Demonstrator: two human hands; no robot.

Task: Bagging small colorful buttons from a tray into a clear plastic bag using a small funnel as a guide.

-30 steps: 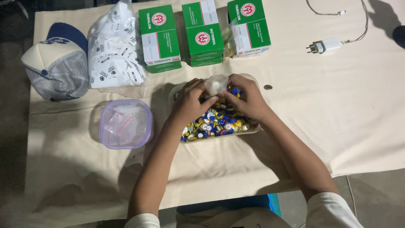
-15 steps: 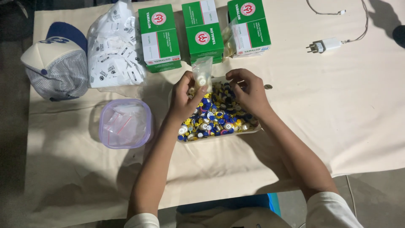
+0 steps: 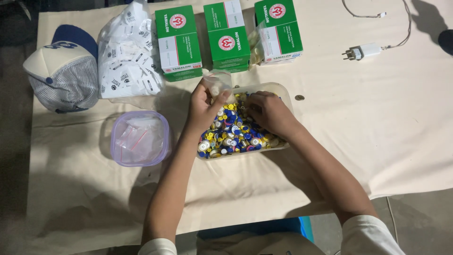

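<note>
Head view: both hands in clear tray (image 3: 282, 89) of small coloured caps (image 3: 231, 134), frame centre.
Left hand (image 3: 204, 105) grip clenched on small clear bag (image 3: 218, 81), held just above tray's upper left rim. Right hand (image 3: 269, 112) fingers down among caps; grip closed or loose, cannot tell. Lidded tub (image 3: 139, 139) left of tray on cloth-covered counter (image 3: 377, 141). Three green boxes (image 3: 228, 35) top centre, white packet bag (image 3: 128, 54) and cap hat (image 3: 63, 71) upper left, charger plug (image 3: 361, 51) upper right.
</note>
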